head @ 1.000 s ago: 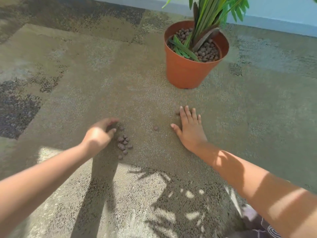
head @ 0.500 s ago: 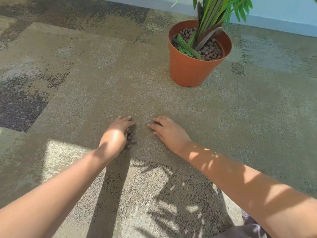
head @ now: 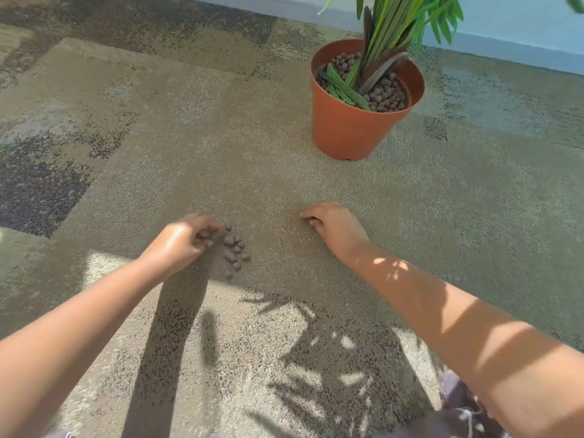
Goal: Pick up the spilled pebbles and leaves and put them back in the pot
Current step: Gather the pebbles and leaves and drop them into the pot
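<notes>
Several brown pebbles (head: pixel 234 249) lie in a small cluster on the carpet. My left hand (head: pixel 185 243) is just left of them, its curled fingertips pinching a couple of pebbles at the cluster's edge. My right hand (head: pixel 336 227) rests on the carpet to the right of the pile, fingers curled under with a pebble gathered beneath them. Further back on the right stands the orange pot (head: pixel 350 134), upright and filled with pebbles and loose green leaves (head: pixel 343 88) around the plant's stems.
The plant's long green leaves (head: pixel 398 23) reach over the pot's top. A pale wall and skirting (head: pixel 505 49) run behind it. Patterned carpet (head: pixel 158 121) spreads all around, and patterned cloth (head: pixel 458 399) shows at the bottom right.
My left hand has drawn back left off the pebble cluster, uncovering it. My right hand went from flat to curled, swept left over the lone pebble, then pulled slightly right.
</notes>
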`<act>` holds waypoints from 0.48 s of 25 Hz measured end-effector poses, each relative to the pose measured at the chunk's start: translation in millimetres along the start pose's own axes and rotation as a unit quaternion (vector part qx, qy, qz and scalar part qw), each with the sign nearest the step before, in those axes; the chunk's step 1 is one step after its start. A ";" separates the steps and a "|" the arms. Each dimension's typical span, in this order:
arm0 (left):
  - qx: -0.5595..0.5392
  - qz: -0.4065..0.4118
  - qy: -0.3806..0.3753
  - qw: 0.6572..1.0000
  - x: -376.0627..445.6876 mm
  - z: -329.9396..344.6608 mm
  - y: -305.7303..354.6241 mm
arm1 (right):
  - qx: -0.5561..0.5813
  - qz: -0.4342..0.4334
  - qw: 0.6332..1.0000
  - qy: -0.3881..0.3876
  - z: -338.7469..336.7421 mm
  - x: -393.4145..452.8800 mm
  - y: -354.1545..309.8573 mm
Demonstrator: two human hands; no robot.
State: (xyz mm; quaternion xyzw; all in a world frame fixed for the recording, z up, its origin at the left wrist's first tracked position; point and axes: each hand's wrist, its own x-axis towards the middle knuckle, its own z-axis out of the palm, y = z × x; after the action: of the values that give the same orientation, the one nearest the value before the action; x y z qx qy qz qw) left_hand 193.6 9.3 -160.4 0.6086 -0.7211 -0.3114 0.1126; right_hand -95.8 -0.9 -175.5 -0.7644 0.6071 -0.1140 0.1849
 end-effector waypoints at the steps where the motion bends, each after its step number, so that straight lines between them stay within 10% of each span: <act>1: -0.007 -0.006 -0.018 1.000 1.2 -1.7 0.1 | 0.024 0.015 1.000 0.005 -0.9 -0.6 -0.8; 12: 0.013 -0.033 -0.072 0.997 24.4 8.0 9.1 | 0.108 0.104 0.989 0.011 -3.1 -8.2 -2.0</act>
State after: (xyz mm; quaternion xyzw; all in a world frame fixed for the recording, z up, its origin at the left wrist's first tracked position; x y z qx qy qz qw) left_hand 176.2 -10.7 -166.6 0.6092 -0.7111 -0.3483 0.0423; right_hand -97.2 6.9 -171.5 -0.6713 0.6694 -0.1680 0.2704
